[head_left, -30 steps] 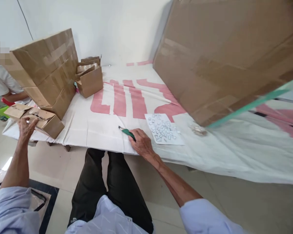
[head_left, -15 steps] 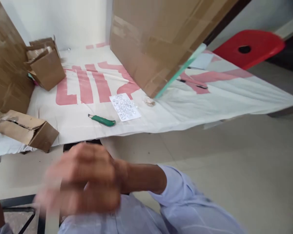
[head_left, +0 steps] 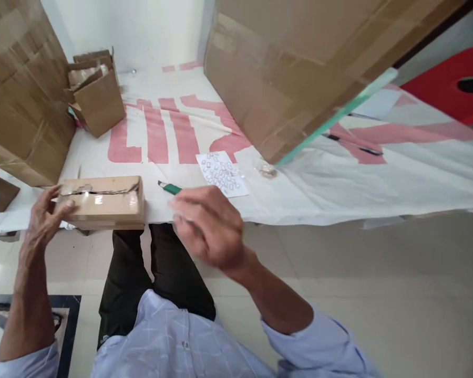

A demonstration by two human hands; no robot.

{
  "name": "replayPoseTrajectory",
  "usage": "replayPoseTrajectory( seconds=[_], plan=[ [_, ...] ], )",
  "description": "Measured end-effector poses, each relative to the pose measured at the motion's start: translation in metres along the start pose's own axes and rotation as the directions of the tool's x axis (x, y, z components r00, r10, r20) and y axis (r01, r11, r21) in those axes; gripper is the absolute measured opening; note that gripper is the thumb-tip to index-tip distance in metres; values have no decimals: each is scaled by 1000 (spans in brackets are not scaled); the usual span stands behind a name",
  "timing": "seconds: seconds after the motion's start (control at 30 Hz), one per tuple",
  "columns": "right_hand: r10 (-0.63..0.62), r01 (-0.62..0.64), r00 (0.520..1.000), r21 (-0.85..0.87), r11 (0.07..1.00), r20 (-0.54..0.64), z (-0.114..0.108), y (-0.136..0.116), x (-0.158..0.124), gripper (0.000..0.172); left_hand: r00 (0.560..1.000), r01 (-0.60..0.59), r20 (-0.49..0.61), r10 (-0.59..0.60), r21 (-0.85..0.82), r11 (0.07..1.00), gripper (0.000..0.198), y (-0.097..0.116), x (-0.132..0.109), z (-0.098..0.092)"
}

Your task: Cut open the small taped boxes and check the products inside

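Note:
My left hand [head_left: 49, 212] grips the left end of a small cardboard box [head_left: 106, 205], thumb on its near side. The box lies at the table's front edge; its top seam is torn and bears clear tape. My right hand [head_left: 211, 223] hovers over a green utility knife [head_left: 169, 187], fingers partly curled and smeared by motion. Only the blade and the front of the knife's handle show. Whether the fingers touch it, I cannot tell. Just beyond lies a white paper [head_left: 223, 174] with small drawn shapes.
Large cardboard boxes stand left [head_left: 23, 94] and right [head_left: 295, 79]. A small open box [head_left: 98, 102] sits at the back left. A wad of clear tape [head_left: 267, 170] and a dark pen-like tool [head_left: 355, 144] lie on the white cloth [head_left: 319, 194]. A red stool [head_left: 453, 84] is far right.
My right hand has moved up and right from in front of my body to the utility knife. The small box has turned squarer to the edge and shifted right, with my left hand on it.

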State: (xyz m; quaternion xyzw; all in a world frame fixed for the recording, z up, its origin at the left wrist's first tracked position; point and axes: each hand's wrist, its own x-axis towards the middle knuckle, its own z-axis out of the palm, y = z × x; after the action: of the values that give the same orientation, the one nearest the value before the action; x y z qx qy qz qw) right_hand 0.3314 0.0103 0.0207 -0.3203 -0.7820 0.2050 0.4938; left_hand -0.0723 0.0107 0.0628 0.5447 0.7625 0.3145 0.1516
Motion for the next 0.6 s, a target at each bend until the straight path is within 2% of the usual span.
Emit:
replayPoseTrajectory(
  seconds=[0.1, 0.2, 0.27, 0.4, 0.47, 0.53, 0.6],
  plan=[
    [82, -85, 996, -69, 994, -40, 14, 54, 16, 29, 980, -78, 166, 111, -192, 978, 119, -3, -8, 10],
    [144, -142, 990, -211, 967, -6, 25, 100, 7, 35, 954, -169, 189, 232, -300, 939, 130, -10, -5, 22],
    [158, -139, 987, -332, 933, 29, 29, 122, -4, 38, 942, -173, 205, 265, -382, 908, 132, -14, -1, 28],
    [199, -117, 971, -462, 879, 132, 31, 150, -24, 34, 920, -120, 273, 282, -487, 865, 134, -16, 4, 41],
    [220, -113, 961, -487, 866, 168, 32, 158, -31, 33, 914, -134, 262, 310, -525, 840, 132, -15, 1, 51],
    [244, -133, 955, -488, 863, 171, 32, 162, -34, 33, 912, -160, 232, 339, -559, 813, 131, -13, -7, 63],
    [267, -190, 956, -437, 879, 123, 31, 160, -33, 34, 916, -176, 202, 347, -576, 798, 128, -11, -17, 77]
  ],
)
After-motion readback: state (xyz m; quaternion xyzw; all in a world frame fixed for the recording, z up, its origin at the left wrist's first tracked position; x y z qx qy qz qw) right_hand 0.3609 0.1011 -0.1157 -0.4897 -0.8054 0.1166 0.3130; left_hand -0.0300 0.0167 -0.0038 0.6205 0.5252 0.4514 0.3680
